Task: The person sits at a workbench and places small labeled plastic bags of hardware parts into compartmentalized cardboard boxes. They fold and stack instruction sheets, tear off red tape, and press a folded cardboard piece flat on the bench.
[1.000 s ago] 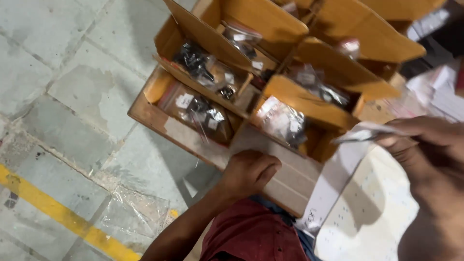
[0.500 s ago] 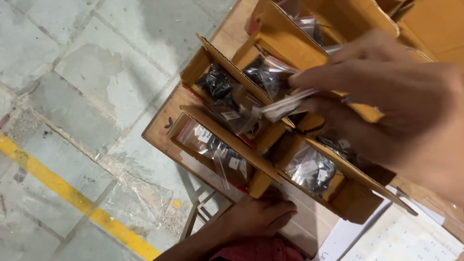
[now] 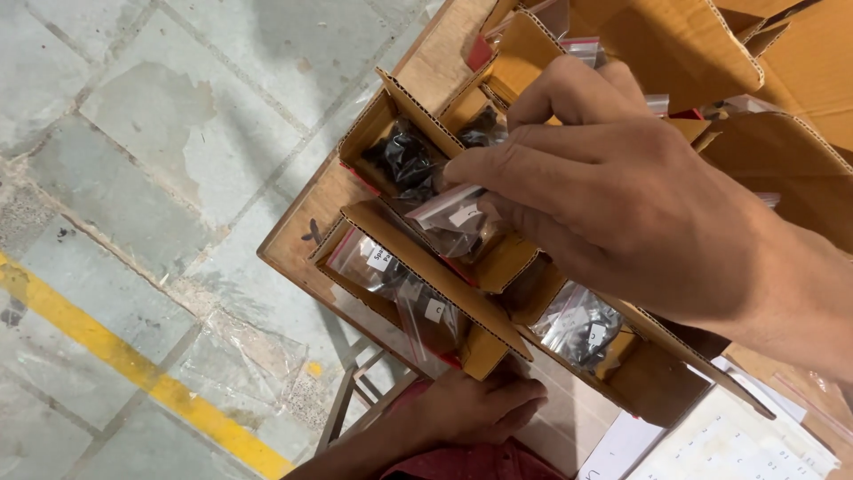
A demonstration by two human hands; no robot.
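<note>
Nearest the camera's wearer, at the bottom edge, the left hand lies palm down with its fingers loosely curled and gripping nothing, resting on the wooden table just beside the near corner of a cardboard bin. To its right lie white printed sheets, partly under a cardboard flap. Beyond the left hand stands a row of open corrugated cardboard bins; the closest holds clear zip bags of small dark parts, each with a red seal strip and a small white label, and the bin to the right holds another clear bag of dark hardware. Farther in, the right hand reaches down from the upper right, and its fingers pinch a small clear zip bag with a white label, thumb below and forefinger above. The bag sticks out leftward from the fingertips, its long axis roughly level and pointing toward the bin of loose black parts just beyond it, over the divider between bins. The right hand is plainly the nearer one to that bin; the left is well apart. Farthest, more cardboard flaps and red-edged bags fill the top, and the tiled floor with a yellow stripe lies to the left.
</note>
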